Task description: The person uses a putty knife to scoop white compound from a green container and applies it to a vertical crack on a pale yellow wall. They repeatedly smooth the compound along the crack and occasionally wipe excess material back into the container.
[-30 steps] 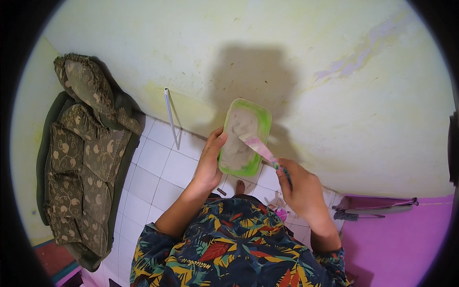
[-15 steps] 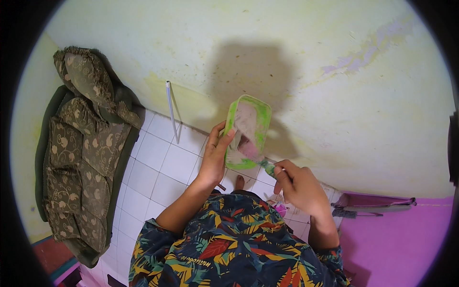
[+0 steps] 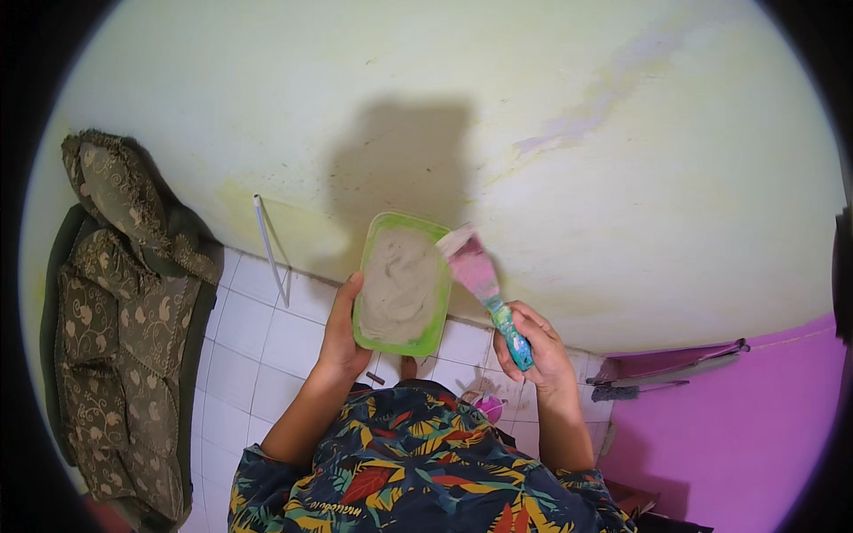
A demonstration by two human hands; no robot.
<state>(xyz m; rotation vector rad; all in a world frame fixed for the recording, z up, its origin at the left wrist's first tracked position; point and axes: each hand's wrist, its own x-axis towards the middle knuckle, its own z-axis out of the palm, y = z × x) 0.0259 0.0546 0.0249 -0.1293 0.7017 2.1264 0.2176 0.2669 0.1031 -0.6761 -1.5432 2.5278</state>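
My left hand (image 3: 345, 330) grips a green rectangular plastic tub (image 3: 433, 335) by its left side. Greyish-beige paste (image 3: 400, 280), smeared and ridged, fills much of the tub. In my right hand (image 3: 538, 351) is a putty knife (image 3: 477, 269) with a paint-spotted green-blue handle. Its wide blade points up and left, just beyond the tub's right rim, with pale paste along its end. Fingers of the right hand are wrapped round the handle.
Ahead rises a pale yellow wall (image 3: 622, 231) with a patchy lilac streak. A brown floral sofa (image 3: 120, 338) stands at left, and a thin pipe (image 3: 269, 244) leans on the wall. Brooms (image 3: 675, 369) lie against the pink wall (image 3: 711, 426) at right.
The putty knife has come out of the tub and now sits to its right, blade raised. The tub has turned flatter, showing more paste. The whole view has shifted right.
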